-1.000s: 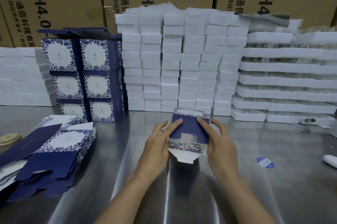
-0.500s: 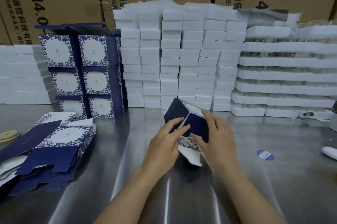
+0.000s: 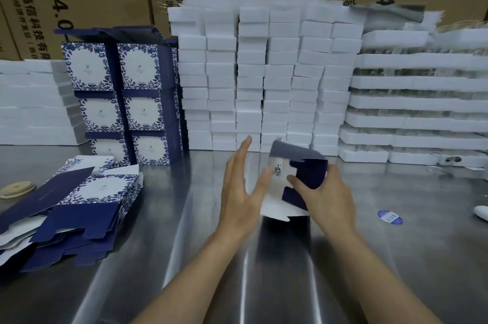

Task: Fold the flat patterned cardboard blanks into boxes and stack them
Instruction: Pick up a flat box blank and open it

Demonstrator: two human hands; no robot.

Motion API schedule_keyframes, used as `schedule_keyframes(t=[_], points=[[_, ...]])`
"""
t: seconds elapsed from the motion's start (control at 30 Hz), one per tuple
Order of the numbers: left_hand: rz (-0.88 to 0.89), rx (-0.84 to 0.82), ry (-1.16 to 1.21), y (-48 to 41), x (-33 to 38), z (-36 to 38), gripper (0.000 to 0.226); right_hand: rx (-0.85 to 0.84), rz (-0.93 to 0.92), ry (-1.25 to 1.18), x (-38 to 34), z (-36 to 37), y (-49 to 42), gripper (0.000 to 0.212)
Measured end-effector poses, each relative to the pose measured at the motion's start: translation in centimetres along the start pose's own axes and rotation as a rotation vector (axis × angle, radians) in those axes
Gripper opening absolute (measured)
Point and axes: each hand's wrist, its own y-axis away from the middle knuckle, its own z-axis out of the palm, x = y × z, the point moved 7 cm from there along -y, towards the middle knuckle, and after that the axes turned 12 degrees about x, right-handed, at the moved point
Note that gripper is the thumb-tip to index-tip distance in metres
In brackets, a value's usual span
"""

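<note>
— Hands first: how do they stand?

— Apart. On the left hand the fingers are straight and point up-frame, and only the thumb is against a white face of the navy-and-white patterned cardboard blank. The right hand grips that blank, thumb pressed on a navy panel and fingers wrapped behind it.

— And a second ago?

— Both sets of fingertips lay close together on the navy flap, with the blank held nearly flat at centre frame. Half a second ago it was tipped up and being prised apart. Now it has opened into a tilted sleeve, held just right of centre over the brushed steel table (motion smears it, so I can't tell which flaps are tucked).

— What does that mean for the job?

— I'd judge the body is opened up and the end flaps come next. A white flap hangs loose at its lower edge, and the left hand looks free to come back and fold it in.

— Stacking?

— Not yet. The stack of folded blue floral boxes stands at upper left, well apart. The heap of flat navy blanks waits at lower left.
</note>
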Motion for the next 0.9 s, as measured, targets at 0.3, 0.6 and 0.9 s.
schedule_keyframes(t=[0.3,0.6,0.9], points=[[-0.246,-0.164,0.163,1.7,-2.6,1.4,0.102,-0.008,0.299,-0.394,1.4,1.9,0.1,0.007],[-0.374,-0.195,0.196,1.7,-3.5,1.9,0.125,-0.274,0.615,-0.88,1.0,5.2,3.1,0.029],[-0.472,-0.206,-0.158,1.8,-6.1,2.1,0.059,-0.439,0.598,-0.854,0.5,6.8,4.8,0.034]])
